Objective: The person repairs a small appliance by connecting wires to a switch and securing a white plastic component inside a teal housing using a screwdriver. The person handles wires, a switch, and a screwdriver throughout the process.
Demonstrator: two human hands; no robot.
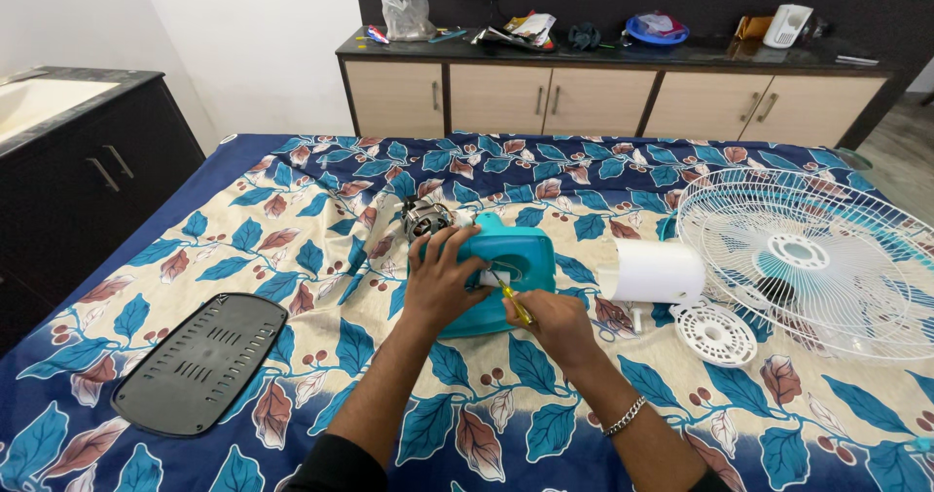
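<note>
A teal fan motor housing (520,249) lies on the leaf-patterned bedsheet (292,219), with the bare metal motor (424,217) sticking out at its far left end. My left hand (440,283) presses down on the housing's left side, fingers spread over it. My right hand (553,319) grips a yellow-handled screwdriver (514,302), its tip set into the opening in the housing. A metal bracelet (626,417) sits on my right wrist.
A white cylindrical cover (654,270) and a small white round grille piece (715,333) lie right of the housing. A large white fan guard (822,258) fills the right side. A black oval base plate (202,361) lies at left. A cluttered cabinet (603,88) stands behind.
</note>
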